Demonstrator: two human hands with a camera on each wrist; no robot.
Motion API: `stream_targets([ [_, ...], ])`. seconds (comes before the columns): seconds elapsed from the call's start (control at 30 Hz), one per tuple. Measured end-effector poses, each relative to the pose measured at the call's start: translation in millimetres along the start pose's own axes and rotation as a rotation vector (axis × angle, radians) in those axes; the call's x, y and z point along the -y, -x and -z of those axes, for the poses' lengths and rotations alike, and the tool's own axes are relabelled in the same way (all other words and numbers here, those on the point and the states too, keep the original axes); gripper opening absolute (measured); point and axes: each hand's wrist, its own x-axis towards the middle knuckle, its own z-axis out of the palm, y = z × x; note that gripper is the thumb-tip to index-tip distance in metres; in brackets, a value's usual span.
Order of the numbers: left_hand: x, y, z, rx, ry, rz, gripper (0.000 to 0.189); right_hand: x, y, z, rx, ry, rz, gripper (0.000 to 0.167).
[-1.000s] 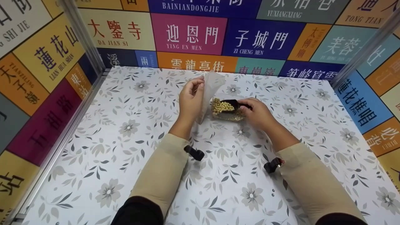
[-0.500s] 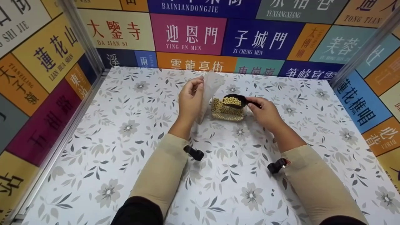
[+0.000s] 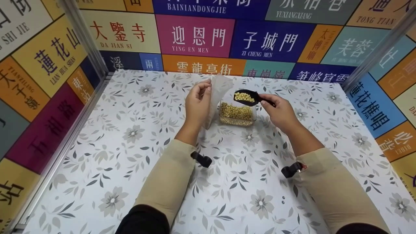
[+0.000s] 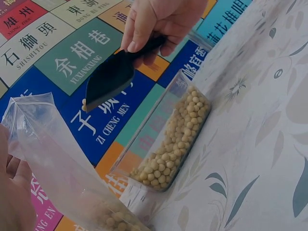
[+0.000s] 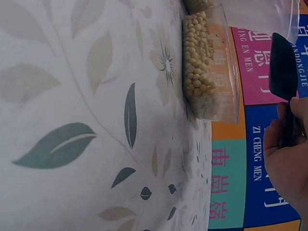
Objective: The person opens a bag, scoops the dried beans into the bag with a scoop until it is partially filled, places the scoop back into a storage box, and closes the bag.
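Note:
My left hand (image 3: 197,102) holds a clear plastic zip bag (image 3: 220,88) upright by its upper edge. Some soybeans (image 4: 115,220) lie in the bottom of the bag in the left wrist view. My right hand (image 3: 280,110) grips the handle of a black scoop (image 3: 255,97), heaped with soybeans (image 3: 243,96). The scoop is raised over the back of a clear rectangular container (image 4: 140,137), which is partly filled with soybeans (image 3: 236,112). In the right wrist view the scoop (image 5: 283,67) is seen from its underside, so its load is hidden there.
A white cloth with grey flowers and leaves covers the table (image 3: 227,195). Panels with coloured street signs (image 3: 195,35) stand behind it and on both sides, with metal posts (image 3: 87,39) at the corners. Each forearm wears a beige sleeve (image 3: 169,175) and a small black camera.
My right hand has lifted the loaded scoop out of the soybeans in the container and up, slightly to the right. The left hand and the bag have stayed in place.

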Motion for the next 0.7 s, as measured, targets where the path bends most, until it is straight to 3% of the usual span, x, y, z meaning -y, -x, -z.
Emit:
stream_targets([
  [0.53,-0.3,0.3,-0.8,-0.003,0.011,0.004,0.016,50,-6.0,14,-0.039,0.042,0.066,0.044],
  [0.7,-0.3,0.3,-1.4,0.000,0.020,-0.001,0.015,72,-11.0,14,-0.041,0.124,0.125,0.042],
])
